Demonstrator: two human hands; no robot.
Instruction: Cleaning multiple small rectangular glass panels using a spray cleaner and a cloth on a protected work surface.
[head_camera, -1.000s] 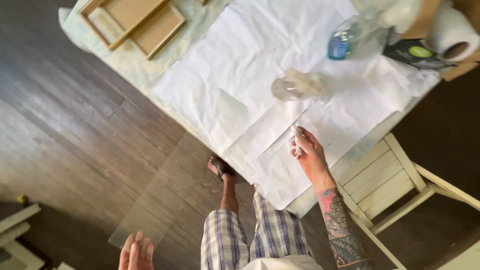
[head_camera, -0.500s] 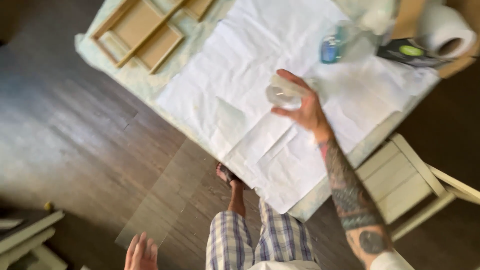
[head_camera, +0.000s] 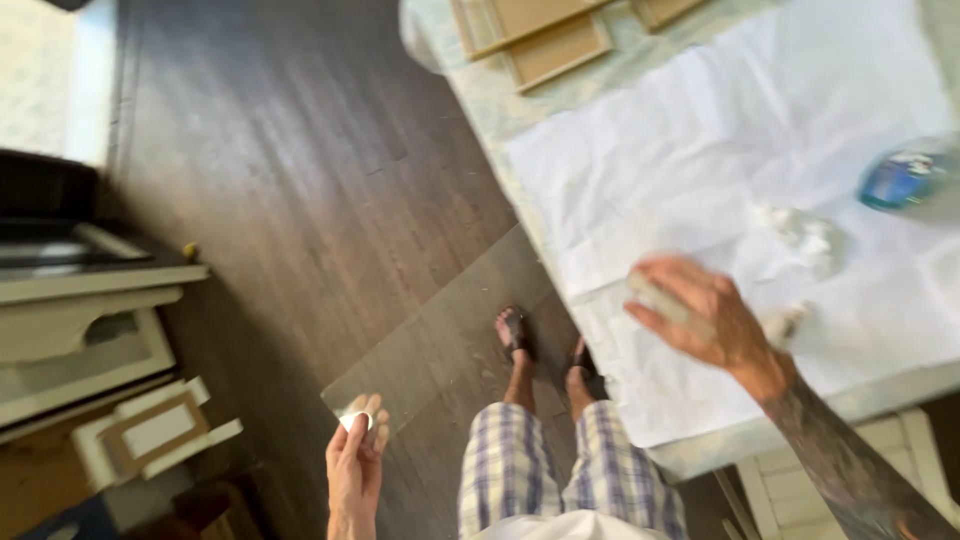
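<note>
My left hand (head_camera: 354, 458) grips the near corner of a large clear glass pane (head_camera: 440, 335). The pane slants up from that hand toward the table edge, above my sandalled feet. My right hand (head_camera: 705, 318) hovers over white paper (head_camera: 700, 150) that covers the table, its fingers curled round a small pale oblong object (head_camera: 655, 296), blurred by motion. A crumpled white wad (head_camera: 803, 236) lies on the paper just beyond that hand. Further right is a blue spray bottle (head_camera: 900, 178).
Wooden picture frames (head_camera: 545, 35) lie at the table's far end. A white wooden chair (head_camera: 800, 490) stands under the table's near corner at lower right. White furniture (head_camera: 70, 330) and a small white frame (head_camera: 150, 430) crowd the left over dark wooden floor (head_camera: 280, 180).
The view has swung left and closer. My right hand has drawn back from the crumpled wad toward the table's near edge. My left hand stays at the pane's corner.
</note>
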